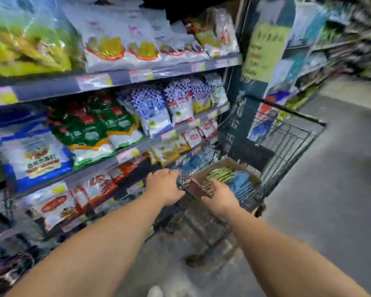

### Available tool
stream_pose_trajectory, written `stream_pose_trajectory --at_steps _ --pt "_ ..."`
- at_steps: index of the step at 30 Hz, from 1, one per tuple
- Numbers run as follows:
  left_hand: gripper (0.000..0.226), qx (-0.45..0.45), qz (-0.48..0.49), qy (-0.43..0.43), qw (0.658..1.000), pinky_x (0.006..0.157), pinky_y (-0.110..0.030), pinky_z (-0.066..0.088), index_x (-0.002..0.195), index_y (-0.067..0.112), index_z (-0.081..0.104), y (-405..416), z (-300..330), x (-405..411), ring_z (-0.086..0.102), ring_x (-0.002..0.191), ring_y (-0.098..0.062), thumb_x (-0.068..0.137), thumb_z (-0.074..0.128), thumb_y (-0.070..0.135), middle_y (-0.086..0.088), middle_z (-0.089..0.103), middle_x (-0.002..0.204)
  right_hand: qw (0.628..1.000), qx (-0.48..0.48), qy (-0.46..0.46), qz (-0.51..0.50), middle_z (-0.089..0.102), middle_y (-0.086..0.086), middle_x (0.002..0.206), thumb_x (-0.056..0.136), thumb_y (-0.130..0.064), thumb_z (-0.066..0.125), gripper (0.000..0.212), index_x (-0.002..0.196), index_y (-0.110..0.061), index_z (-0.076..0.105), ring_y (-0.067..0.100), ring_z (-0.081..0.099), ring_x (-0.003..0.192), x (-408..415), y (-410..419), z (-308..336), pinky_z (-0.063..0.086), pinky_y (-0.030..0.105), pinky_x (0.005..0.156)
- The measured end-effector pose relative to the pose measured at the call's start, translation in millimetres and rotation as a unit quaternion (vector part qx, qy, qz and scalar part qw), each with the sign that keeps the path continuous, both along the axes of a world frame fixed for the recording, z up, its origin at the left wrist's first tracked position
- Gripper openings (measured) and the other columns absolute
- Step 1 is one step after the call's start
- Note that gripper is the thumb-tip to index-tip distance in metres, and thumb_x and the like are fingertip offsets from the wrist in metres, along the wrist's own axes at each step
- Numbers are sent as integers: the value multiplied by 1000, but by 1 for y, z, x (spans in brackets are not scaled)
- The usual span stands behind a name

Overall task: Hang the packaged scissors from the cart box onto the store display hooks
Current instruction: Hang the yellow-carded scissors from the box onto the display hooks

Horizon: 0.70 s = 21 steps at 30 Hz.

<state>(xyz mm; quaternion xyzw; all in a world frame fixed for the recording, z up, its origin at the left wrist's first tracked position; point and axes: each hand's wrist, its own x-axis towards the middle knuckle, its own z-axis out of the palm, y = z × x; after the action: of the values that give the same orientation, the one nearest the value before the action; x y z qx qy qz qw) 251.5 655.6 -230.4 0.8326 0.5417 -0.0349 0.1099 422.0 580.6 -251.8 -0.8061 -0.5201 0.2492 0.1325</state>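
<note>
Gripping cart (287, 133) near rim: left hand (165, 186), right hand (220, 197), fingers curled over it. Cardboard box (227, 162) inside holds green, blue packs (229, 176). Frame blurred.

A brown cardboard box (229, 163) sits open-topped inside the black wire cart (291, 133), toward the cart's near end, and its near wall shows a dark reddish face. Flat packages lie stacked in it: green-yellow ones (220, 174) on the left side and blue ones (241, 183) on the right, tilted slightly. The picture is too blurred to tell scissors inside the packets.
</note>
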Motion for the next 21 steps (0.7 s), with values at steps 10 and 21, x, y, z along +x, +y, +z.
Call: stream_pose_trajectory --at_steps 10,21 --pt "74 -61 -62 0 996 113 -47 29 146 23 33 139 -34 99 37 137 -30 86 59 58 -6 41 149 987 -46 54 -147 50 10 140 90 -35 62 65 146 -21 33 27 62 107 121 93 -30 52 37 88" --pt "83 -157 -28 43 986 111 -44 36 152 28 21 238 -101 166 38 138 -30 86 58 61 -7 36 153 961 -117 147 -201 53 10 139 93 -36 58 62 147 -19 32 28 58 115 187 186 -109 48 34 91"
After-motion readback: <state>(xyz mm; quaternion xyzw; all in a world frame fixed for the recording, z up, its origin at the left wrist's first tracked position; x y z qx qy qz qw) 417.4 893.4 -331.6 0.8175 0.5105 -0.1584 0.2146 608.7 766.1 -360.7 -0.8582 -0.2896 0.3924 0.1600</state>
